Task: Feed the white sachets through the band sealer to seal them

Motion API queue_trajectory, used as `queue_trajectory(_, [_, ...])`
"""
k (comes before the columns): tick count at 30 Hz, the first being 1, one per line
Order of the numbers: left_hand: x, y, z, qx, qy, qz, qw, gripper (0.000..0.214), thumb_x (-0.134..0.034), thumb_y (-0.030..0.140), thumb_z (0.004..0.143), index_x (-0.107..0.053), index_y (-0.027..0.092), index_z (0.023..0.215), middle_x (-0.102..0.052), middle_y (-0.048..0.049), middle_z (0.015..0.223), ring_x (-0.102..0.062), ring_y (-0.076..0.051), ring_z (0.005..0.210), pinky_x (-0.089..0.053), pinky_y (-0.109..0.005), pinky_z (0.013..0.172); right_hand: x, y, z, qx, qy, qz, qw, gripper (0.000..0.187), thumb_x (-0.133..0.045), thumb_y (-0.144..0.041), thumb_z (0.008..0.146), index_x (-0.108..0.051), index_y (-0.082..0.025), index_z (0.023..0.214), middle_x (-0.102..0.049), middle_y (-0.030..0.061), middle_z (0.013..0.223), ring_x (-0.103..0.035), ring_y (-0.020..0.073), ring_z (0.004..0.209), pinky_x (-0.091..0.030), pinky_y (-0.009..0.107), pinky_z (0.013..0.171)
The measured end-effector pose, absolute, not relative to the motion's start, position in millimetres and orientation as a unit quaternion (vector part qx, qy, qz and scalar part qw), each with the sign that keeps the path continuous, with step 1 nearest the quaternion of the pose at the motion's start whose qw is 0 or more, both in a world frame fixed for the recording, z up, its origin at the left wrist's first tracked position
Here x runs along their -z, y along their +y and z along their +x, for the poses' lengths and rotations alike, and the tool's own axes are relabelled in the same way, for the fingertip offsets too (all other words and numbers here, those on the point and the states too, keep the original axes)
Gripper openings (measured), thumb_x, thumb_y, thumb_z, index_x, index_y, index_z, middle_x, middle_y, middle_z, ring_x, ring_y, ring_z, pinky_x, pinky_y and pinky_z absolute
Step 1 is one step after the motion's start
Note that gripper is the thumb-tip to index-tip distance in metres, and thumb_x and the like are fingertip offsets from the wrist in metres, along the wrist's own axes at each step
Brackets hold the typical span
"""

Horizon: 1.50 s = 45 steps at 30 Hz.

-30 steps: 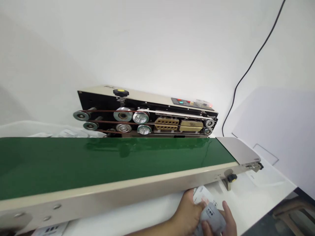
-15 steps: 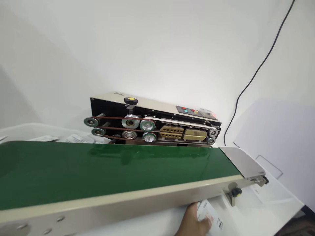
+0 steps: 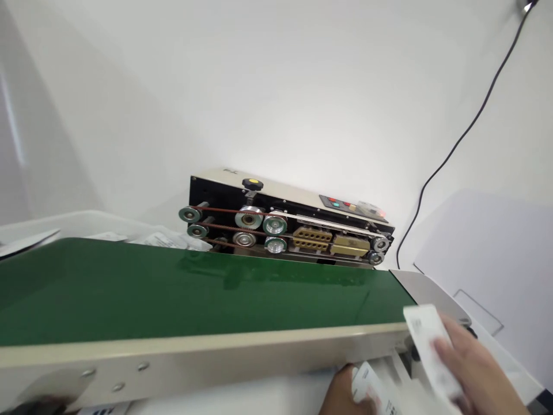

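Observation:
My right hand is raised at the lower right, closed on a white printed packet held just off the right end of the green conveyor belt. At the bottom edge, below the belt's cream side rail, only part of my left hand shows. It rests against a stack of white packets on the table. Behind the belt stands the sealing machine with its pulleys, brown belts and brass blocks.
A white bin with more packets sits behind the belt at the left. A black cable runs down the wall at the right. A control panel with coloured buttons tops the machine. A metal end plate caps the belt.
My right hand has come up into view with one white packet, lifted to the belt's right end. The left hand stays low on the stack. The view shifted left.

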<state>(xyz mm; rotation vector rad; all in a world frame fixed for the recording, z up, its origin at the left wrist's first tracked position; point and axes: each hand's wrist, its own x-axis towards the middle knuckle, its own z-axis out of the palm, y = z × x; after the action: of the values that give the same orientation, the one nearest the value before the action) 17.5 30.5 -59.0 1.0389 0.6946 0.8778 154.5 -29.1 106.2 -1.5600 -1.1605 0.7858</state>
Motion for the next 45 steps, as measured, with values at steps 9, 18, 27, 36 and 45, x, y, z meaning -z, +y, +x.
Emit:
queue_trajectory(9, [51.3,27.2,17.7,-0.401,0.277,0.445,0.752,0.025,-0.073,0.016,0.057,-0.062,0.017,0.080,-0.067,-0.0071,0.079,-0.063,-0.027,0.083,-0.046,-0.036,0.078,-154.9,91.6,187.9,-0.343,-0.359,-0.681,0.539,0.011,-0.053,-0.002,0.074,-0.053,-0.012,0.074,-0.051,-0.0014,0.054,-0.041,0.0040,0.036,-0.039,0.013,0.033])
queue_trajectory(18, [47.7,24.2,18.4,-0.392,0.284,0.450,0.750,0.027,-0.069,0.016,0.060,-0.060,0.015,0.085,-0.067,-0.0048,0.076,-0.063,-0.022,0.075,-0.047,-0.030,0.071,-147.1,117.3,183.0,-0.330,-0.340,-0.698,0.537,0.015,-0.051,-0.001,0.080,-0.052,-0.013,0.071,-0.046,-0.0040,0.047,-0.044,0.0041,0.036,-0.044,0.011,0.034])
queue_trajectory(27, [37.8,20.9,12.8,-0.387,0.267,0.432,0.769,0.024,-0.069,0.015,0.063,-0.058,0.016,0.085,-0.066,-0.0030,0.074,-0.063,-0.022,0.076,-0.046,-0.031,0.070,-143.8,129.7,175.0,-0.300,-0.349,-0.728,0.509,0.013,-0.053,-0.009,0.082,-0.050,-0.014,0.071,-0.045,-0.0048,0.041,-0.031,0.0018,0.028,-0.026,0.010,0.025])
queue_trajectory(36, [15.5,16.6,7.2,-0.364,0.317,0.413,0.773,0.022,-0.065,0.005,0.063,-0.054,0.017,0.079,-0.061,-0.0001,0.068,-0.062,-0.021,0.074,-0.046,-0.033,0.073,-139.8,129.1,167.3,-0.332,-0.381,-0.722,0.473,0.013,-0.049,-0.008,0.083,-0.051,-0.012,0.071,-0.047,-0.0036,0.044,-0.030,0.0010,0.029,-0.023,0.010,0.025])
queue_trajectory(45, [14.1,15.9,5.2,-0.343,0.335,0.439,0.760,0.025,-0.054,0.001,0.067,-0.054,0.013,0.089,-0.062,-0.0029,0.078,-0.061,-0.022,0.084,-0.045,-0.033,0.080,-143.2,123.1,156.3,-0.364,-0.395,-0.709,0.457,0.009,-0.051,-0.007,0.081,-0.053,-0.013,0.074,-0.049,-0.0031,0.047,-0.037,0.0028,0.030,-0.032,0.011,0.027])
